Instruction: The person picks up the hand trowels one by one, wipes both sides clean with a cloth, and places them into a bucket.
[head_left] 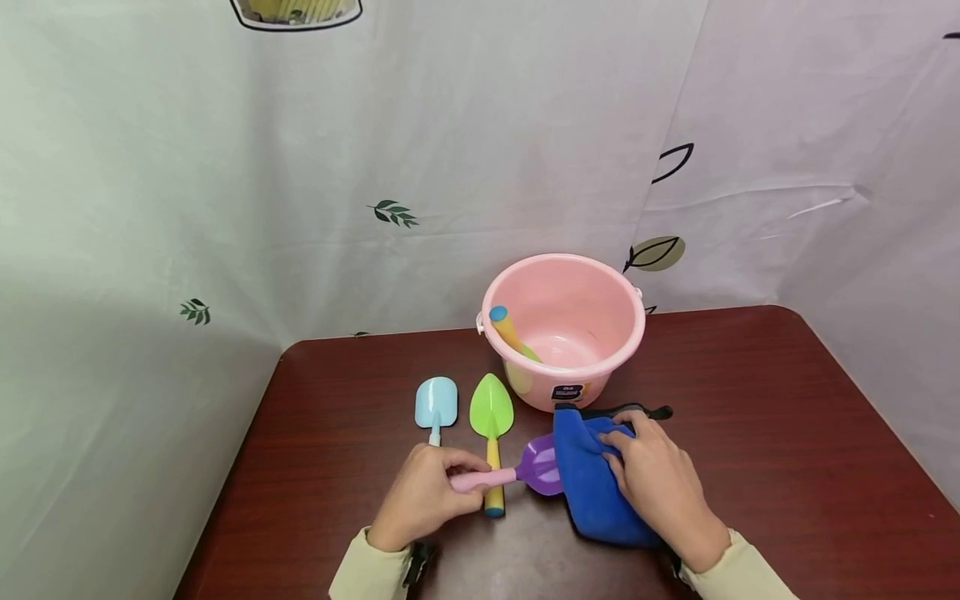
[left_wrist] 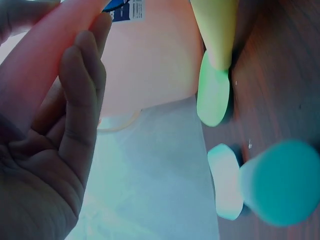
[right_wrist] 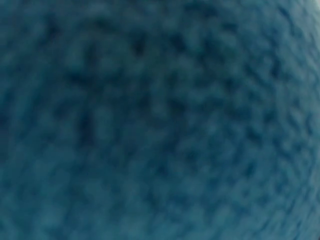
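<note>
My left hand grips the pink handle of a toy shovel with a purple blade; the left wrist view shows the handle up close. A blue cloth, held in my right hand, covers the far part of that blade. Blue fabric fills the right wrist view, so the fingers are hidden there. Under the pink handle lies a toy trowel with a green blade and yellow handle. A light blue shovel lies left of it, its handle partly behind my left hand.
Behind the hands stands a pink bucket at the back of the dark red table. Inside it leans a yellow-handled tool with a blue end. A black strap lies beside the cloth. White patterned fabric hangs behind the table.
</note>
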